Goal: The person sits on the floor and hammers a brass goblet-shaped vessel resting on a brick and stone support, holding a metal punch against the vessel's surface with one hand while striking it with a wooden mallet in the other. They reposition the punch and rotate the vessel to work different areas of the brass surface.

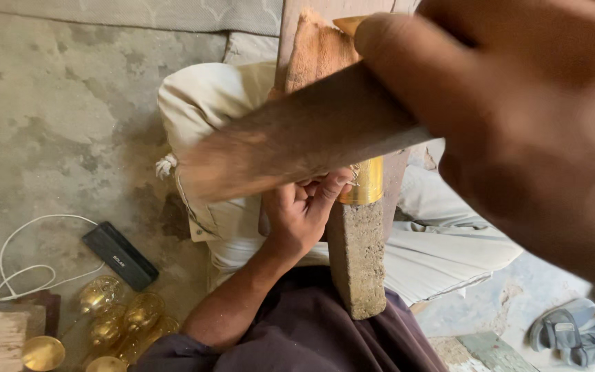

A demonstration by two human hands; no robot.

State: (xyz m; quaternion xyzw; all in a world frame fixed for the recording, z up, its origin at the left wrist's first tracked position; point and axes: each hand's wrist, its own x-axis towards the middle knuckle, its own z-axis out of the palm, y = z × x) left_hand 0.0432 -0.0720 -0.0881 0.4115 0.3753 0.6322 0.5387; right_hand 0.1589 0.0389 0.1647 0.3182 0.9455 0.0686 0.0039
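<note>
1. Your left hand (304, 210) is curled shut around a shiny brass piece (365, 182), pinning it against the upright wooden post (357, 255) that rises between your knees; the post seems to serve as a backing so the brass cannot shift.
2. Your right hand (518, 117) is very close to the camera and blurred. Its fingers (408, 62) are wrapped tight on a flat wooden paddle (290, 141), which slants down to the left across the post just above the brass, its far end smeared.
3. A worn, rusty-brown pad (318, 48) sits on the post above the paddle.
4. On the concrete floor (56, 103) at your left lie several finished brass goblets (115, 320), a black power bank (120, 255) with a white cable (29, 265), all well apart from the hands.
5. Grey sandals (573, 331) lie at your right.
</note>
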